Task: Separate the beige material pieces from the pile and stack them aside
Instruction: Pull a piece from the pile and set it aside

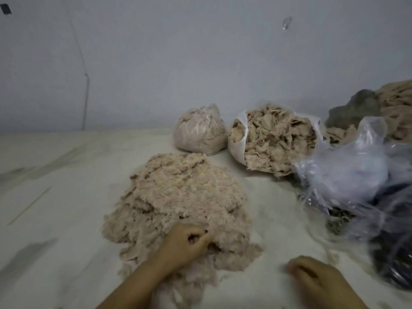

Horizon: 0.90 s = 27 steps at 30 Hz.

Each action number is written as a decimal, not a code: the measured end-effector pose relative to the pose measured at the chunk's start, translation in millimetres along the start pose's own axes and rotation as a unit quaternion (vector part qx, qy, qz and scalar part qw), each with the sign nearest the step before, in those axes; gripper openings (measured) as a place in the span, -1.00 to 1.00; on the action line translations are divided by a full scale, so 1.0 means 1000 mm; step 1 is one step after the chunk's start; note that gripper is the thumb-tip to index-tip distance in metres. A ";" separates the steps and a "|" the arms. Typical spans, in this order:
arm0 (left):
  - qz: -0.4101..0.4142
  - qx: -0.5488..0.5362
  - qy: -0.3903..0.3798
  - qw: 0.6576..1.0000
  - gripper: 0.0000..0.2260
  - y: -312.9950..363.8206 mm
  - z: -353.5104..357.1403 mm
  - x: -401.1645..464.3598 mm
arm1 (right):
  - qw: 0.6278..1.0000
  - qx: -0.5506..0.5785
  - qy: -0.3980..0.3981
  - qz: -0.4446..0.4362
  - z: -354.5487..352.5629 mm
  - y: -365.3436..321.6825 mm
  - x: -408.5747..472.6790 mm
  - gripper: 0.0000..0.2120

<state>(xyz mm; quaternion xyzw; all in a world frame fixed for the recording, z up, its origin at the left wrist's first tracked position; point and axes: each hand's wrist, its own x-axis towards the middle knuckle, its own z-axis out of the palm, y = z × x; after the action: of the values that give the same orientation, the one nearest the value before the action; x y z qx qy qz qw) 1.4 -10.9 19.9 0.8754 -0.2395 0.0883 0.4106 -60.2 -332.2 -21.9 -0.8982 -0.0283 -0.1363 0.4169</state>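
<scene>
**Beige fibre pile on pale floor, both hands low in view**

Pale marbled floor [55, 197] at left, thin stick [29, 206] lying on it. Centre: large loose pile [178, 201] of beige material pieces. Left hand [185, 241] at pile's near edge, fingers curled, pinching a tuft of the beige material. Behind pile, against grey wall [156, 63]: closed clear bag [199, 130] of beige material, then open white sack [276, 139] filled with coarser pieces. Right hand [312, 279] on bare floor, apart from pile, blurred; fingers bent, grip cannot be determined. Far right: crumpled clear plastic [347, 170] over dark items, more beige heap [396, 101] behind.
</scene>
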 end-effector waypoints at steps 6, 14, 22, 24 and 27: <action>0.004 -0.046 -0.039 0.998 -0.77 0.019 0.013 0.049 | 0.994 -0.052 -0.083 -0.050 0.079 -0.076 0.065 -0.73; -0.047 0.063 -0.136 0.988 -0.66 -0.063 0.006 0.072 | 0.923 0.377 -0.070 0.030 0.083 -0.081 0.104 -0.74; -0.077 -0.135 -0.125 0.980 -0.21 -0.024 0.020 0.074 | 0.750 0.631 -0.054 0.190 0.090 -0.095 0.119 -0.77; -0.058 -0.116 -0.125 0.984 -0.36 -0.019 0.035 0.073 | 0.722 0.661 -0.081 0.186 0.089 -0.094 0.114 -0.69; -0.032 -0.088 -0.095 0.991 -0.69 -0.014 0.042 0.072 | 0.833 0.511 -0.138 0.161 0.080 -0.081 0.110 -0.57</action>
<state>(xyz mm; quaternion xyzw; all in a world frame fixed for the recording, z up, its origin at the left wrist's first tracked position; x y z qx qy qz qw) 69.4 -60.3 9.0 0.8476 -0.2560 -0.0295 0.4639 50.2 -225.6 18.8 -0.5583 -0.0066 0.0923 0.8245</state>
